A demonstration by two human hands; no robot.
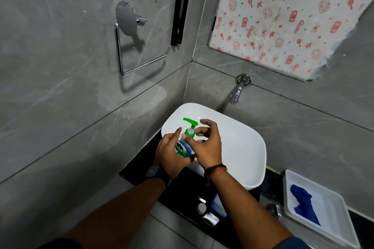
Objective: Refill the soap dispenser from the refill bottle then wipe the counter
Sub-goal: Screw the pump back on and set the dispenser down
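Currently I have the soap dispenser (181, 148) held up over the near-left part of the white sink (244, 127), clear of the black counter (139, 170). My left hand (169, 154) wraps round its body from the left, fingers curled behind it and thumb across the front. My right hand (209, 147) comes in from the right. Its thumb and a bent finger pinch the green collar at the neck, while the index finger stands lifted above the pump.

The bottle's long axis is tilted, not upright. The base sits low and toward me, inside the left palm, and the pump end leans up and away toward the back wall. The green spout runs sideways off the top and points to the left, toward the corner of the grey tiled walls.

As for looks, it is a small clear bottle with a blue and green label, with white "Dettol" lettering running along the body. The collar, stem and spout are bright green. I cannot tell how full it is.

On the counter near me a blue container (217, 207) is mostly hidden behind my right forearm, with a small white round cap (201, 208) just beside it. Further right, a white tray (332, 214) holds a crumpled blue cloth (303, 204). A chrome tap (235, 95) juts from the wall above the sink.
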